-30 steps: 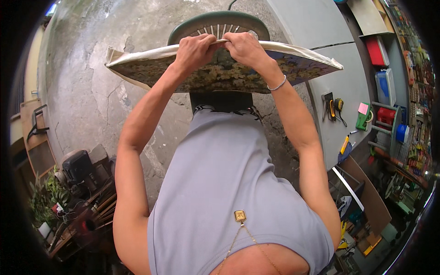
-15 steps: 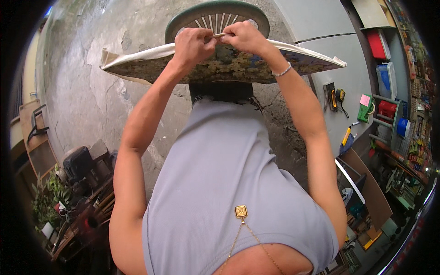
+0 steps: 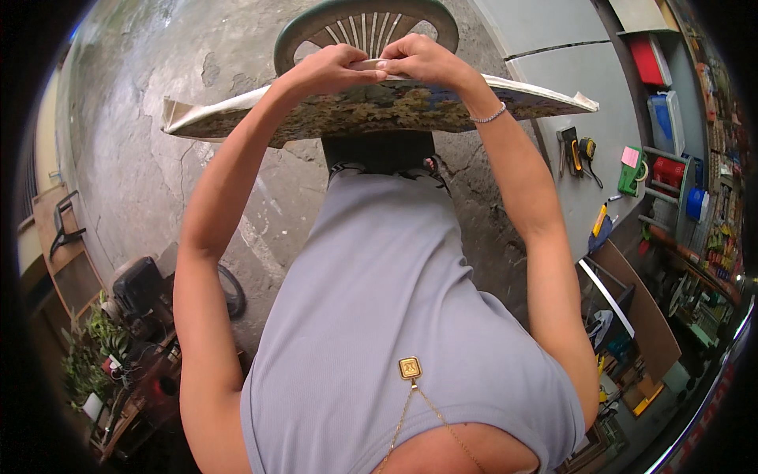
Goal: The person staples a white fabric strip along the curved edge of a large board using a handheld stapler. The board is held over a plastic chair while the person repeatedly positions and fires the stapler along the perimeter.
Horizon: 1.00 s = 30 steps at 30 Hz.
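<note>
A painted canvas with a mottled yellow-brown and blue picture stands on edge ahead of me, its white border folded along the top. My left hand pinches that white border at the middle, fingers reaching to the right. Right beside it, almost touching, my right hand grips the same border between thumb and bent fingers. Folded flaps of bare cloth show at both upper corners. The canvas's back side and lower edge are mostly out of sight.
Behind the canvas stands a green chair with a slatted back. At right, a grey table carries a tape measure, pliers-like tools and a tape dispenser. Clutter and plants fill the lower left.
My left hand has turned, its fingers now stretched along the border toward my right hand, and the left elbow has swung outward. The canvas has tilted slightly and shifted a little left.
</note>
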Each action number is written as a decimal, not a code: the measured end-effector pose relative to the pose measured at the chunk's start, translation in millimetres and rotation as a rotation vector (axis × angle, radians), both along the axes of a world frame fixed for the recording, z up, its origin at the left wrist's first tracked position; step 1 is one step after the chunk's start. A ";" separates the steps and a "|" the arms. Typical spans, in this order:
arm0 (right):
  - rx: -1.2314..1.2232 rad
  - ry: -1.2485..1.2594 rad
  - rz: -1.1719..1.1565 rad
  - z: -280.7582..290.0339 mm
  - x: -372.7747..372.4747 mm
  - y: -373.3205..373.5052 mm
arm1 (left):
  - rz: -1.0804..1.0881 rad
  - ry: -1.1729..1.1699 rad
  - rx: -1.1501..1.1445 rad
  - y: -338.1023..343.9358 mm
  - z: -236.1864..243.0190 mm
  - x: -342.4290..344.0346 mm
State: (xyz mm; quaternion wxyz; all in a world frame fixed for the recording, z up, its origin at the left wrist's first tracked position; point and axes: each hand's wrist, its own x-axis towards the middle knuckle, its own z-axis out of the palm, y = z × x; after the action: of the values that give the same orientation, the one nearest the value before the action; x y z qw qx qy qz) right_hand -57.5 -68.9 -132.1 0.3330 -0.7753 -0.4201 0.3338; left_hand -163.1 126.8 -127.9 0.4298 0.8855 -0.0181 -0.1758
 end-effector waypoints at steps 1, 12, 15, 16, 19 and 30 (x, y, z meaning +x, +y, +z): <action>0.004 0.025 -0.012 -1.4 -0.5 -0.8 | -0.025 0.039 -0.054 -3.2 1.1 1.4; 0.798 -0.361 -0.561 27.4 -23.7 -33.2 | 0.083 0.136 -0.240 13.2 -11.8 16.1; 1.095 -0.595 -0.932 27.8 -7.9 -129.3 | 0.093 0.288 -0.290 7.9 0.3 22.7; 0.933 -0.753 -1.146 19.8 -2.0 -174.2 | 0.087 0.345 -0.279 8.9 5.3 24.1; 0.188 -0.777 -1.568 -45.0 28.0 -318.8 | 0.144 0.447 -0.317 17.1 -1.0 27.3; -1.060 -0.364 -1.073 -183.7 43.6 -471.9 | 0.225 0.391 -0.223 -9.5 19.6 13.6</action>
State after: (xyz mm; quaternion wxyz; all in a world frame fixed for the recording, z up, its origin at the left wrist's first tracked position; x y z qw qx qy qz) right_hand -13.9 -540.8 -315.7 -0.0403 -0.9711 0.1806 0.1507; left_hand -149.5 117.3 -108.2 0.5369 0.7783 0.1448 -0.2915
